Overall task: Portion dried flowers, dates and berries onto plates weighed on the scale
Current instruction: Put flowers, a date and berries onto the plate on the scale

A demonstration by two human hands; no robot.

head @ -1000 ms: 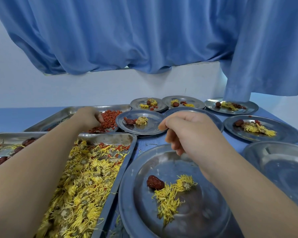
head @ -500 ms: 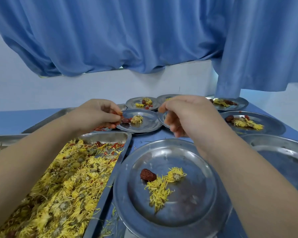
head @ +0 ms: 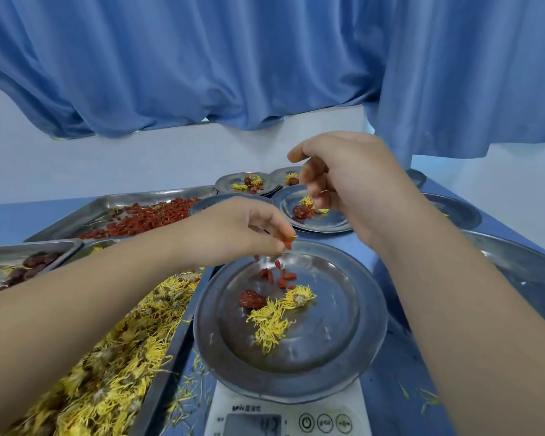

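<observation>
Where the bottom edge of the view cuts it off, scale (head: pixel 283 413): white, under the near plate, display too blurred to read.
Near plate (head: pixel 343 350): round metal, sitting on the scale.
Flower tray (head: pixel 162 372): just left of the near plate, heaped with yellow dried flowers.
Surface (head: pixel 390 388): blue, with stray petals right of the near plate.
Plated flowers (head: pixel 274 319): yellow clump at the near plate's centre.
Date (head: pixel 252 299): on the near plate, left of centre, touching the plated flowers.
Berries (head: pixel 282 278): red; a small heap on the near plate just beyond the date, a few in the air above it, a couple at the left fingertips.
Left hand (head: pixel 233 234): forearm crosses the flower tray from the left. The hand hovers over the near plate's far-left rim, knuckles up and fingers curled down, tips bunched against the thumb and pinching berries.
Right hand (head: pixel 350 184): forearm rises from right of the near plate. The hand is raised beyond its far rim, back to the camera, fingers loosely curled and forefinger jutting left; whether it holds anything I cannot tell.
Date tray (head: pixel 29 247): far left of the near plate.
Berry tray (head: pixel 158 196): beyond and left of the near plate.
Filled plates (head: pixel 233 182): beyond the near plate, partly behind the right hand.
Curtain (head: pixel 265 58): blue, farthest back.
</observation>
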